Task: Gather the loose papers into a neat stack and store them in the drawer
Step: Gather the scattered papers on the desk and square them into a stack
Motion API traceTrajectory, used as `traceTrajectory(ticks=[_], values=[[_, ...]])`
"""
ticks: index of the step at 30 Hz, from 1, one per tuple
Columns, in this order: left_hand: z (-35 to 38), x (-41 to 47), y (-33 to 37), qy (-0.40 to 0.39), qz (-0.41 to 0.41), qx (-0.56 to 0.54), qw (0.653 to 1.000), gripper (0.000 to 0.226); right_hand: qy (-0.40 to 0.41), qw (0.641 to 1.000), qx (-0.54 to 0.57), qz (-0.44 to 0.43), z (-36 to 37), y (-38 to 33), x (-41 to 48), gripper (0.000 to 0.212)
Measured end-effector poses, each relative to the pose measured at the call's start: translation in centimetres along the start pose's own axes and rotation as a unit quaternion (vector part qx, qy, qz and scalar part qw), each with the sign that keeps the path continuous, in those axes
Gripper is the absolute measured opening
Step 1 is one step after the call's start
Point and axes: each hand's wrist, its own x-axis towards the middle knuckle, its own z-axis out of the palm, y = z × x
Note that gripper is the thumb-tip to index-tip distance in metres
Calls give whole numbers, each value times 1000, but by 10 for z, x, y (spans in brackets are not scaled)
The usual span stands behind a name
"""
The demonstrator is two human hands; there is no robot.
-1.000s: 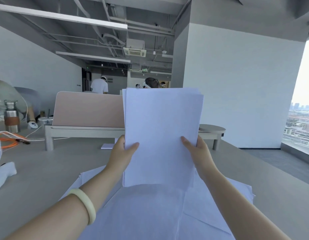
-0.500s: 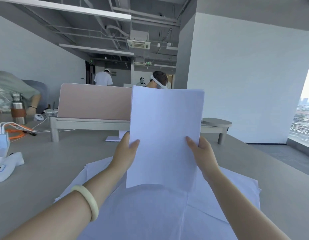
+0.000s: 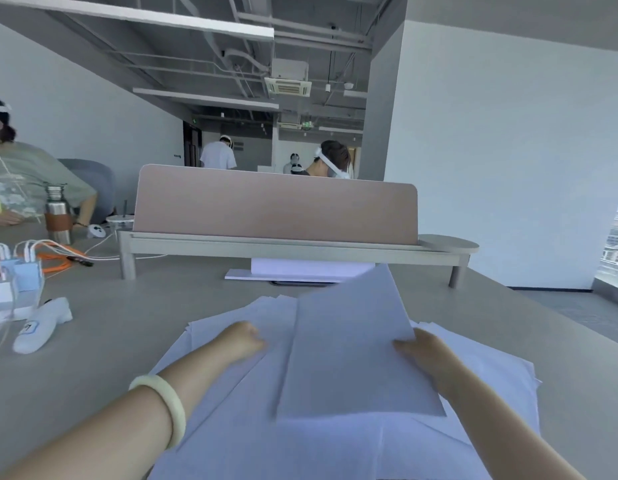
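While low over loose papers (image 3: 231,427), right grip (image 3: 422,355) tight on stack (image 3: 349,348); left grip (image 3: 243,339) unclear.

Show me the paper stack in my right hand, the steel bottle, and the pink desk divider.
held paper stack (image 3: 352,351): head view, middle of top sheet.
steel bottle (image 3: 58,221): head view, brown sleeve.
pink desk divider (image 3: 276,206): head view, panel centre.

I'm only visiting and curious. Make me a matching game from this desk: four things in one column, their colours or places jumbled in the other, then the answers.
Things:
1. bangle
2. cable
3. desk screen
4. paper stack

Colours or places:
A. dusty pink
B. held in the right hand
C. on the left wrist
D. orange

Pairs: 1-C, 2-D, 3-A, 4-B.
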Motion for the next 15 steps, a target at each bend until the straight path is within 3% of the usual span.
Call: traceTrajectory(ticks=[4,6,9,15], values=[[5,-9,-4,-31,-44,3,999,15,-28,998,11,54,-8,16,-8,5],[8,-9,1,-55,-63,-72,994,40,-47,997,28,56,-9,15,-10,11],[15,-6,6,-65,-57,-73,994,63,-68,996,29,49,-9,15,-10,28],[22,-3,3,-66,-69,-128,987,65,-111,989,79,54,-15,18,-10,33]])
